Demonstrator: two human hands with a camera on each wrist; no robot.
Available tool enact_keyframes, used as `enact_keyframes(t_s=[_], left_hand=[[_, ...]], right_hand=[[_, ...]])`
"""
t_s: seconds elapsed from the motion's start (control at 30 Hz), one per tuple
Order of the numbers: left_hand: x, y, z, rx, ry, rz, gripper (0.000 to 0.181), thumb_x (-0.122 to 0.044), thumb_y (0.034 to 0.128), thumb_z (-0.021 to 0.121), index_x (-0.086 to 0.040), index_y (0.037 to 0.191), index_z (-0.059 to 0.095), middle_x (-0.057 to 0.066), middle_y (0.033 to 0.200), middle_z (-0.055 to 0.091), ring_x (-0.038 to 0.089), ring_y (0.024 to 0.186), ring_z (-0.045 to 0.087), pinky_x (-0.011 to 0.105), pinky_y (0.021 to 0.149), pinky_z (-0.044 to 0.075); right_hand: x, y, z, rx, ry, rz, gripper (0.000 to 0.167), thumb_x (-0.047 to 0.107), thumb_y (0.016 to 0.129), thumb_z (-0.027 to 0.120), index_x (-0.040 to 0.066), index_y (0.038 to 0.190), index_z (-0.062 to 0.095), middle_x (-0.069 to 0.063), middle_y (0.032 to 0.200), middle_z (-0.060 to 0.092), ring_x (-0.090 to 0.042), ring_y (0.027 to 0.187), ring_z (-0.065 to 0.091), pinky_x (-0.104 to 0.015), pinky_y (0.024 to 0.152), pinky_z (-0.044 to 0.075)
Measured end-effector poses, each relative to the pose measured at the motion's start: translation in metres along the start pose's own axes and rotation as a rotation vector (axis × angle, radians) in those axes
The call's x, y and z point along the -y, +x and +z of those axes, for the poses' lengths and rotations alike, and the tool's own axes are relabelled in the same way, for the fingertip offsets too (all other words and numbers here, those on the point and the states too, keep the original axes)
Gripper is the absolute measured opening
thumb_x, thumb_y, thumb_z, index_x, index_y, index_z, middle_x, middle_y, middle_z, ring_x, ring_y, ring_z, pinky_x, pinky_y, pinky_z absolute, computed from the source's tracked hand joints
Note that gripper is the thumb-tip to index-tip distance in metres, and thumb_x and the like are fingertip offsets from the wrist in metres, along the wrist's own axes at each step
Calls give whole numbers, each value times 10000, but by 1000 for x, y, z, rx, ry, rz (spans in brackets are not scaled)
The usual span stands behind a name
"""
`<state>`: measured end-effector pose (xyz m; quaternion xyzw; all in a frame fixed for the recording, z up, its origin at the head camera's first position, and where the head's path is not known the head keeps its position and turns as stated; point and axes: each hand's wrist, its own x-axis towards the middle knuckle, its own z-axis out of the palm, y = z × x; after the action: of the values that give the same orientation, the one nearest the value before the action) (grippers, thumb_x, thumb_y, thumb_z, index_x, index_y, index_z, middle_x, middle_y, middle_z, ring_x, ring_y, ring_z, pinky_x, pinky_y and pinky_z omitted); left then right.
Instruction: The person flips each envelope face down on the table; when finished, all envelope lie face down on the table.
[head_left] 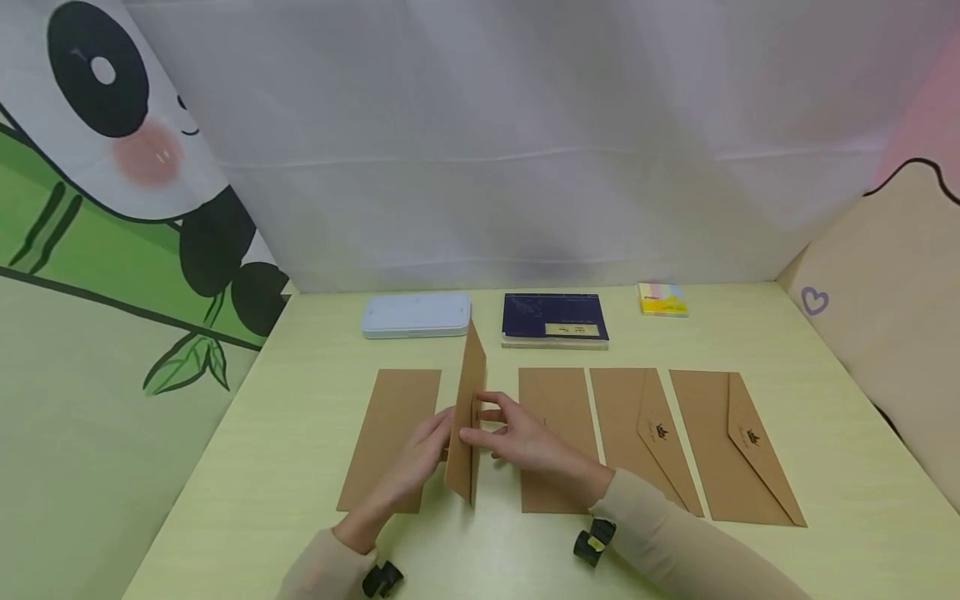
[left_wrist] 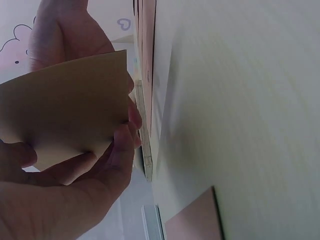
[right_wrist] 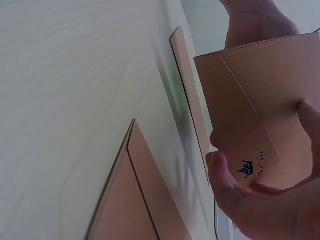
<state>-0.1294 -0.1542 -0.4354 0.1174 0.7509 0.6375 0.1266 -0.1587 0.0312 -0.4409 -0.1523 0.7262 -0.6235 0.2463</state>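
Between the two hands a brown kraft envelope (head_left: 470,367) stands on edge above the table, its flap side turned to the right. The left hand (head_left: 418,458) holds it from the left, while the right hand (head_left: 528,437) grips it with thumb and fingers from the other side. A crown and "Thank you" print show on the held envelope (right_wrist: 260,115) in the right wrist view. Flat beneath the left hand lies another envelope (head_left: 401,400). Under the right forearm rests a further envelope (head_left: 551,392), partly covered.
Two more envelopes (head_left: 626,417) (head_left: 738,450) lie flap up at the right. Along the back are a pale blue-white case (head_left: 416,315), a dark blue book (head_left: 551,312) and a small colourful pad (head_left: 662,299). A white curtain (head_left: 525,167) hangs behind the table.
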Motion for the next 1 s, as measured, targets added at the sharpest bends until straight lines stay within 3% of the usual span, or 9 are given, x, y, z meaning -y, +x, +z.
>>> enact_keyframes(t_s=[0.27,0.53,0.7,0.83,1.0], left_hand=[[2,1,1,31,-6,-76,566,-413,1041,316,3,1413,408,147,1097,612,402,961,597,422,781,502],[4,6,5,-57,102,-110,525,-308,1028,434,52,1407,397,163,1026,599,320,843,564,476,727,499],[4,7,5,-70,189,-102,525,-332,1008,477,-1,1412,426,129,1099,595,224,858,577,459,718,500],[5,6,4,-62,210,-102,566,-386,982,514,-42,1423,426,141,1171,560,225,860,591,435,721,506],[7,6,2,-55,246,-102,625,-417,956,550,-36,1430,409,153,1224,532,229,888,601,400,725,508]], right_hand=[[4,-6,0,38,13,-62,616,249,948,615,44,1457,336,-227,1372,458,-295,1141,556,-472,836,488],[9,-10,-2,-27,90,-169,543,86,959,576,-37,1435,344,-250,1345,475,-326,1121,567,-383,852,492],[13,-13,-4,-49,103,-151,530,198,1007,503,-46,1442,324,-259,1323,494,-318,1049,611,-396,845,496],[14,-16,-4,-59,127,-130,573,307,1010,482,-27,1449,323,-253,1290,522,-298,980,641,-411,842,497],[14,-20,-4,-89,143,-147,569,283,1002,507,-29,1443,330,-255,1297,515,-289,949,647,-413,836,499]])
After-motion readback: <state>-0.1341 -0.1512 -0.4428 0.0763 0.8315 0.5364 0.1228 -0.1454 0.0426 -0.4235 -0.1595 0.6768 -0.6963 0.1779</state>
